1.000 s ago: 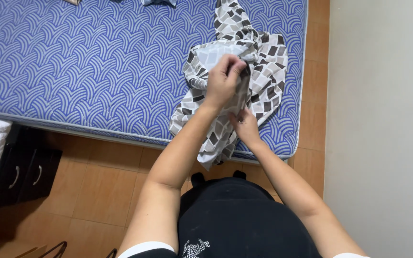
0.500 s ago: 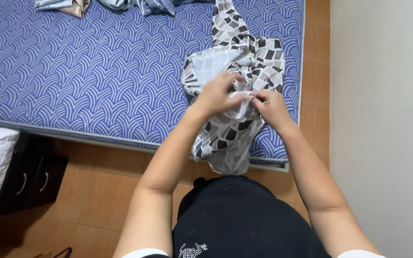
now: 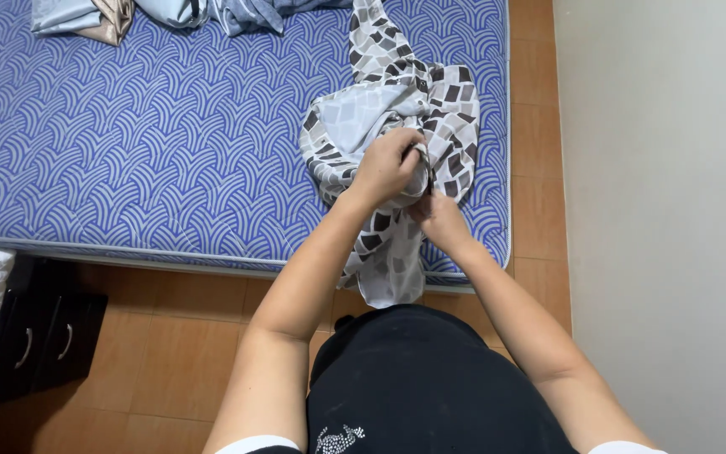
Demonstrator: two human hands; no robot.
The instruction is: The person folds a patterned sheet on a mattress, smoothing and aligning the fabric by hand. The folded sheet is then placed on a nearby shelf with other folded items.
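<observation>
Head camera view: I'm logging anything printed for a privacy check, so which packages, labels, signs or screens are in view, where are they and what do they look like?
No packages, labels, signs or screens in view.
Nearest thing: a small pale sparkly motif on the person's black top, bottom centre; too small to make out.
Both hands grip a grey-and-white patterned cloth on the blue mattress.
</observation>
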